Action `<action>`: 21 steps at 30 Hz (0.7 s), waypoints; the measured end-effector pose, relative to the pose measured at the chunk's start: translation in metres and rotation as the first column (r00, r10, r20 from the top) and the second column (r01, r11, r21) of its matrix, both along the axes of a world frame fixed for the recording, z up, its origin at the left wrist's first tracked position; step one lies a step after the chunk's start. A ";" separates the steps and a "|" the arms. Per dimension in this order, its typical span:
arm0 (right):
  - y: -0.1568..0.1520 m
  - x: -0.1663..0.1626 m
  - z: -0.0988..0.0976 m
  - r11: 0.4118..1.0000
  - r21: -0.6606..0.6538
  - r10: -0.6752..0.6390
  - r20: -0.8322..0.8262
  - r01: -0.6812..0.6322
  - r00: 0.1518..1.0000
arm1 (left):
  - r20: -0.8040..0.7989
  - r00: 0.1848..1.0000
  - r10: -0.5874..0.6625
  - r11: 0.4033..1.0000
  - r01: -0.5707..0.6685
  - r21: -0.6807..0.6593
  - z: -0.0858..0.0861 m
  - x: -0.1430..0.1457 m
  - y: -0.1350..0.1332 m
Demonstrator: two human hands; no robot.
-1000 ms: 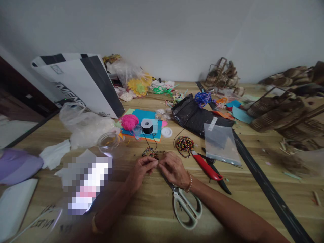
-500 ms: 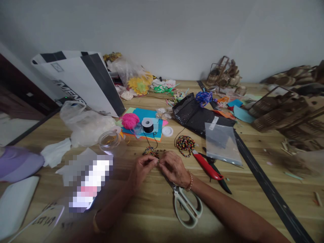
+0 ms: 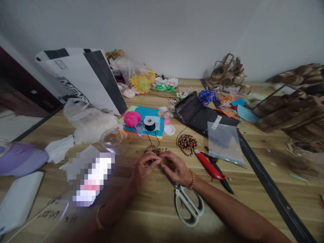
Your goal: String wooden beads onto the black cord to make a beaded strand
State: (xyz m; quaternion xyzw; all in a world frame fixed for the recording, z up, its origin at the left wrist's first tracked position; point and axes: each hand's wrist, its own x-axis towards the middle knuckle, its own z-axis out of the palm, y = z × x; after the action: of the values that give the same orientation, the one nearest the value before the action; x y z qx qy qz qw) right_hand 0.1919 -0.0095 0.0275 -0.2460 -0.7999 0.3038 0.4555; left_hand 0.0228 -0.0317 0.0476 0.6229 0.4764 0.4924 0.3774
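Note:
My left hand [image 3: 144, 168] and my right hand [image 3: 175, 167] meet fingertip to fingertip low on the wooden table [image 3: 152, 216]. Both are pinched closed on something too small to make out. Just beyond my fingers lies a small heap of coloured beads [image 3: 151, 148], joined by a black thread to a black spool [image 3: 150, 123]. A second beaded string [image 3: 187, 141] lies coiled to the right. My right wrist rests over the blades of pale-handled scissors [image 3: 188, 204].
A red-handled cutter [image 3: 210, 166] and a clear zip bag [image 3: 224, 143] lie right of my hands. A pink yarn ball [image 3: 132, 118], a glass jar [image 3: 112, 137], a plastic bag [image 3: 88, 122] and a black-and-white paper bag [image 3: 83, 79] stand left. Woven baskets [image 3: 286, 114] crowd the right.
The view has shifted slightly, so everything sits a little higher and further right. My hands stay pinched together at the bead heap, now closer to it.

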 end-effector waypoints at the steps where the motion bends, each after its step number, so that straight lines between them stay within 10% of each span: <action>1: 0.000 0.000 0.000 1.000 -0.017 -0.006 -0.003 0.006 1.000 | -0.001 1.000 -0.004 1.000 0.004 0.020 0.000 0.000 0.000; 16: 0.008 -0.002 -0.004 0.992 -0.113 -0.054 -0.018 0.052 0.998 | -0.001 1.000 0.026 1.000 -0.026 -0.011 -0.005 -0.001 0.002; 21: 0.006 -0.004 -0.007 0.944 -0.329 -0.026 -0.035 0.013 0.999 | -0.065 0.997 0.043 0.999 -0.045 -0.028 -0.006 -0.003 0.002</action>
State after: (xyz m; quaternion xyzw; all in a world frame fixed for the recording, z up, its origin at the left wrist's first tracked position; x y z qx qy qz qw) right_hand 0.1883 -0.0036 0.0207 -0.3202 -0.7266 0.4330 0.4265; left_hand 0.0200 -0.0292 0.0412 0.6223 0.5090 0.4732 0.3601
